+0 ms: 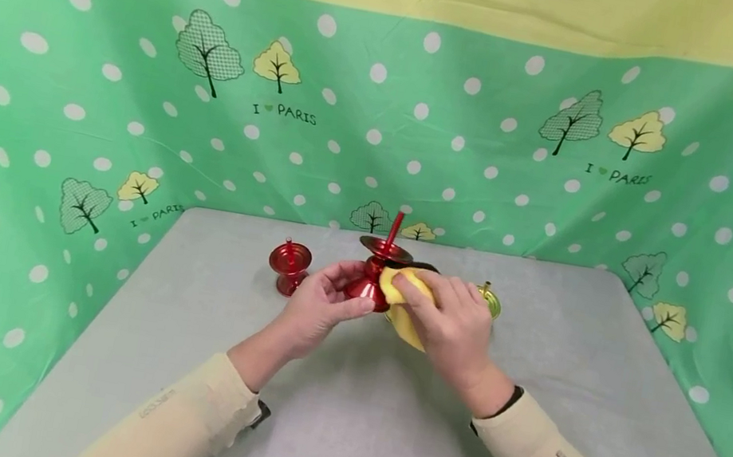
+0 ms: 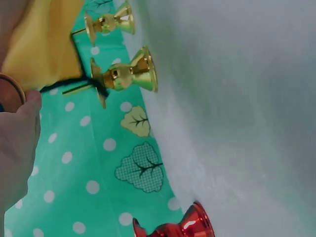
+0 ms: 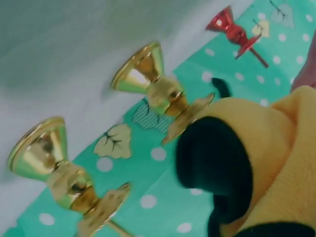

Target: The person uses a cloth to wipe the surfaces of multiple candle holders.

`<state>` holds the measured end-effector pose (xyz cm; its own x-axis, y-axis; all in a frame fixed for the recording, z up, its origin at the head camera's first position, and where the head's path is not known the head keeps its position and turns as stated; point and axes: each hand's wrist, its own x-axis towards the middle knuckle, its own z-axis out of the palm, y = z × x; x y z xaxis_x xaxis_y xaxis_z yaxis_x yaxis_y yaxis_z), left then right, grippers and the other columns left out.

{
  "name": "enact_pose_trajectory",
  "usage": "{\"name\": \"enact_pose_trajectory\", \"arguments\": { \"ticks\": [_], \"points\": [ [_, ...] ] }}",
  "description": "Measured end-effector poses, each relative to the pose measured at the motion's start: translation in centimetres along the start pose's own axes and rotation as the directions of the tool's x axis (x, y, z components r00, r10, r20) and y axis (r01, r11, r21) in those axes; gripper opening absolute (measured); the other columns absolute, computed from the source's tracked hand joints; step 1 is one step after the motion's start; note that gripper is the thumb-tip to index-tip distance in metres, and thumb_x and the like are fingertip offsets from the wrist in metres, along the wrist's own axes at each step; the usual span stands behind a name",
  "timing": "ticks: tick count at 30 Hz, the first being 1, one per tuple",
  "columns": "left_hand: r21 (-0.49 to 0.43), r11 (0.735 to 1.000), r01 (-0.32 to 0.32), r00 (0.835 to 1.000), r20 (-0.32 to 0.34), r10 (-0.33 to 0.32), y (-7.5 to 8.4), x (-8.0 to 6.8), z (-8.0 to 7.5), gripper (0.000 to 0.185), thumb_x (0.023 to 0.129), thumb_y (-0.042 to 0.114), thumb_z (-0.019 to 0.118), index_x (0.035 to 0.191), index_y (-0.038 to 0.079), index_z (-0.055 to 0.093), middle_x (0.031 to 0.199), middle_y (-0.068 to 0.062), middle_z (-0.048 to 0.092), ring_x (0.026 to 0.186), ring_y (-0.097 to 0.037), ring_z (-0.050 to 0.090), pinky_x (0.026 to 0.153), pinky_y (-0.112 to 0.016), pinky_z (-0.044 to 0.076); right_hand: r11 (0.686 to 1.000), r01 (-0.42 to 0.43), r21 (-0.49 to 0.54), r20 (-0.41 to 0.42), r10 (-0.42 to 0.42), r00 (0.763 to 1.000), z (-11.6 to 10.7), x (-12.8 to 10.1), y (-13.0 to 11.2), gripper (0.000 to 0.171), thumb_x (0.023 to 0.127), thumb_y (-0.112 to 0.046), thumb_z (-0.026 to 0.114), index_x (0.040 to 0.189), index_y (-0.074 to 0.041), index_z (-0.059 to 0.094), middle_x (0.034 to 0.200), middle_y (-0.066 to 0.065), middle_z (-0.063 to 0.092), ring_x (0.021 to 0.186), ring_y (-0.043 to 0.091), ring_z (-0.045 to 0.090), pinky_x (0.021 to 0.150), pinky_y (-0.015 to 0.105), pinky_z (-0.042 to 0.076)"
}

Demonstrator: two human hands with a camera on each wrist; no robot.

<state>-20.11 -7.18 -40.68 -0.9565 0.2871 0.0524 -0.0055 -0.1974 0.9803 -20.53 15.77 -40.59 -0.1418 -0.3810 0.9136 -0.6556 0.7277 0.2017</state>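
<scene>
The red candlestick (image 1: 374,268) is held above the worktop (image 1: 318,431); the left hand (image 1: 316,311) pinches its base (image 1: 365,291), the right hand (image 1: 459,326) grips a yellow cloth (image 1: 407,326) at its side. Judged light, stiff, slippery; hold the base, sparing the thin dish (image 1: 374,245).

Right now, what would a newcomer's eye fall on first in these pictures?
Most likely the red candle holder in the left hand, central in the head view, with a yellow cloth held at its side by the right hand. The green dotted backdrop behind the grey table is nearly as loud. A second red holder stands on the left, and the right wrist view shows two gold holders.
</scene>
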Motion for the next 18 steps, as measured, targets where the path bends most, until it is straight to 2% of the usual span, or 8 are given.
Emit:
{"name": "enact_pose_trajectory", "arguments": {
  "ticks": [4,9,14,16,18],
  "points": [
    [-0.02,1.0,-0.003,1.0,-0.021,0.002,0.14,-0.06,-0.25,0.058,0.091,-0.005,0.076,0.144,-0.001,0.054,0.133,-0.008,0.064,0.118,-0.017,0.064,0.094,-0.021,0.06,0.997,-0.076,0.034,0.009,0.075,0.997,-0.54,-0.09,0.26,0.025,0.107,-0.037,0.066,0.121,-0.022,0.08,0.095,0.01,0.076,0.075,0.029,0.071,0.057,0.044,0.051],
    [-0.027,1.0,0.014,1.0,0.004,-0.014,-0.07,-0.07,-0.48,0.057,0.092,-0.005,0.077,0.144,0.0,0.054,0.129,-0.003,0.065,0.116,-0.015,0.064,0.096,-0.022,0.06,0.993,-0.005,0.115,0.023,0.002,1.0,-0.31,0.37,-0.43,0.026,0.107,-0.034,0.067,0.129,-0.024,0.077,0.102,0.008,0.078,0.079,0.027,0.072,0.06,0.039,0.052],
    [-0.038,0.999,0.0,1.0,-0.028,-0.001,-0.05,-0.28,-0.5,0.057,0.092,-0.007,0.075,0.145,-0.002,0.054,0.133,-0.008,0.065,0.117,-0.017,0.064,0.095,-0.021,0.06,0.994,-0.062,0.085,0.045,0.058,0.997,-0.05,0.57,-0.49,0.028,0.107,-0.04,0.064,0.124,-0.023,0.078,0.097,0.01,0.078,0.078,0.029,0.072,0.058,0.043,0.05],
    [-0.005,1.0,-0.002,0.999,-0.032,0.002,-0.06,-0.22,-0.53,0.062,0.091,-0.002,0.08,0.148,0.0,0.055,0.138,-0.01,0.065,0.12,-0.017,0.064,0.095,-0.021,0.06,0.995,-0.066,0.081,0.031,0.063,0.997,-0.21,0.48,-0.49,0.029,0.108,-0.041,0.063,0.123,-0.023,0.079,0.094,0.01,0.077,0.076,0.03,0.072,0.058,0.043,0.05],
    [0.045,0.999,0.002,1.0,-0.002,-0.002,-0.09,-0.13,-0.5,0.07,0.09,0.006,0.085,0.153,0.003,0.053,0.145,-0.013,0.063,0.125,-0.02,0.065,0.097,-0.022,0.06,0.994,-0.039,0.1,0.032,0.036,0.999,-0.36,0.44,-0.68,0.029,0.108,-0.039,0.063,0.126,-0.023,0.078,0.096,0.009,0.077,0.076,0.029,0.071,0.058,0.042,0.049]
  ]
}}
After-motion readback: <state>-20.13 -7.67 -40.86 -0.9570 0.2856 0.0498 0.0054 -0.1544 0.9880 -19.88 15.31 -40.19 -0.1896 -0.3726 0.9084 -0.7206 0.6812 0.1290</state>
